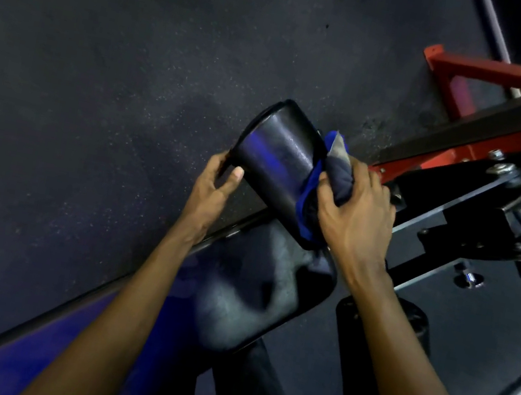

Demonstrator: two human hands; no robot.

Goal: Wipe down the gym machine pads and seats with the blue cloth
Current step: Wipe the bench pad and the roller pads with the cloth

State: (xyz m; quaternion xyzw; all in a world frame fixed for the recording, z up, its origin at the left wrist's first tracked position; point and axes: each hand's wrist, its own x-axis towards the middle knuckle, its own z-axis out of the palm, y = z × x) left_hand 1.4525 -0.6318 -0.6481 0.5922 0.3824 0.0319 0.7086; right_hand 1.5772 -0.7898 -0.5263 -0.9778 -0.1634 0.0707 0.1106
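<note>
Nearest you the seat pad [244,299] lay under your forearms, judged not the step in hand; the step was the roller pad [277,155] just beyond, and it wanted a firm brace against turning while the blue cloth [332,175] was drawn round and along toward the free end, pressure even. Your left hand [216,182] pinched the pad's free-end rim, thumb on the side, fingers hooked over the end face; your right hand [354,210] clutched the bunched cloth against the inner end, beside the red frame [482,76].
</note>
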